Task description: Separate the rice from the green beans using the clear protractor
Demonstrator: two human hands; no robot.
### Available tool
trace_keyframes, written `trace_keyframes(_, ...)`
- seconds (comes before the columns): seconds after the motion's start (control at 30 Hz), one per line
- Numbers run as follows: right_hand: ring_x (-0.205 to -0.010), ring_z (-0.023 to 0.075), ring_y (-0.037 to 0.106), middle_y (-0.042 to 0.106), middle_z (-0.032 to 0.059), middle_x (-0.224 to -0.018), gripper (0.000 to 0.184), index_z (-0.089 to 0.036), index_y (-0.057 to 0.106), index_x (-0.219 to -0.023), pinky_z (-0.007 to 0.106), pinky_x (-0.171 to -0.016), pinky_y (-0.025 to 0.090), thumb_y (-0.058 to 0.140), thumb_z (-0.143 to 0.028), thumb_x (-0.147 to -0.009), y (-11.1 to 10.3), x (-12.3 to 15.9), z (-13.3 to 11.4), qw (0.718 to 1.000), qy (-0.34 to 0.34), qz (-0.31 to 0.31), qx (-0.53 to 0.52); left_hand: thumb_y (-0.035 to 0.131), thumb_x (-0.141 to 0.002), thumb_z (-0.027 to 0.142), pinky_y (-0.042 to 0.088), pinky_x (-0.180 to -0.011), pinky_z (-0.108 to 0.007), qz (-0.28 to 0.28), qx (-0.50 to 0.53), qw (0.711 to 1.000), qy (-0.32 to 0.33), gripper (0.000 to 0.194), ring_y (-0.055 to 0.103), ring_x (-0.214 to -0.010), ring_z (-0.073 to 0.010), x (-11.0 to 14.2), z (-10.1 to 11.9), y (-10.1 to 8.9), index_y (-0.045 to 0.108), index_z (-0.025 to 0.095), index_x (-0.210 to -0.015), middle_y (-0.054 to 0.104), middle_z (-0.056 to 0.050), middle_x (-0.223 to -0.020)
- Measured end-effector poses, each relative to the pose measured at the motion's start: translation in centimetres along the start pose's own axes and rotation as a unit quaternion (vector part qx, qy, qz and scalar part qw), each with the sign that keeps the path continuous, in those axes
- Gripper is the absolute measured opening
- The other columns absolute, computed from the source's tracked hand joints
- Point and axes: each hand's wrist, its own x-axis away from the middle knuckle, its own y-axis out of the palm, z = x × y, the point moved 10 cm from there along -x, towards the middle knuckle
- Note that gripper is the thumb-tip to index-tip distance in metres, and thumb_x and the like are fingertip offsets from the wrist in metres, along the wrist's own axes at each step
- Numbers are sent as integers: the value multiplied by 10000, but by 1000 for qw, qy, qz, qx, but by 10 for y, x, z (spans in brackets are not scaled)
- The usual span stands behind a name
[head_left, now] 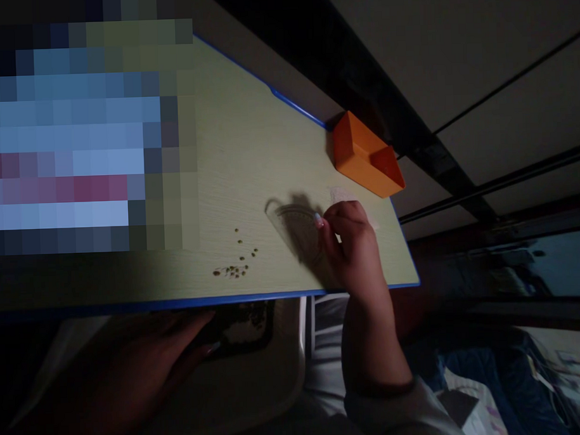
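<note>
Desk: pale green wooden tabletop with blue edging [249, 136].
Tray: dark tray [249, 327] below the desk edge, seemingly holding seeds; left hand [147, 368] grips its rim.
Box: orange plastic box [366, 154], far corner.
Protractor: clear plastic protractor [295, 233] flat on desk, pinched by right hand [352, 241].
Seeds: small brownish seeds [234, 264] scattered just left of it.

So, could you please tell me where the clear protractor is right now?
In the head view, the clear protractor lies flat on the desk, right of centre, under the right hand, with the small seeds to its left.
</note>
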Motion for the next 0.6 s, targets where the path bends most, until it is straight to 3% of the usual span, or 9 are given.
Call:
trace_keyframes(0.1, -876, 211, 559, 635, 61, -823, 339, -219, 565, -706, 364, -808, 434, 495, -236, -1037, 3, -10, -13, 1000, -21, -20, -10, 239, -947, 698, 627, -1002, -615, -7, -13, 1000, 19, 623, 733, -1187, -357, 0, 3, 2, 556, 451, -1424, 713, -26, -1409)
trace_keyframes(0.33, -980, 253, 507, 665, 95, -958, 308, -199, 692, -826, 387, -805, 347, 521, -301, -1060, 28, -37, -32, 989, -66, -91, 100, 301, -961, 673, 620, -1040, -575, -9, -7, 1000, 15, 563, 717, -1230, -326, 2, -4, 6, 521, 474, -1440, 664, 20, -1472)
trace_keyframes(0.47, -1021, 258, 503, 679, 91, -1018, 298, -213, 721, -890, 381, -816, 342, 516, -332, -1070, 45, -39, -38, 982, -84, -150, 81, 310, -952, 685, 613, -1037, -608, -13, -1, 1000, 11, 565, 718, -1224, -351, 1, -2, 4, 525, 485, -1435, 666, 18, -1468)
trace_keyframes(0.6, -1045, 260, 506, 683, 84, -1056, 279, -225, 732, -905, 387, -833, 339, 546, -365, -1059, 47, -33, -39, 979, -84, -177, 56, 313, -934, 709, 636, -997, -588, -6, 30, 1000, 7, 557, 754, -1141, -346, -2, 6, -5, 593, 504, -1368, 714, 38, -1402)
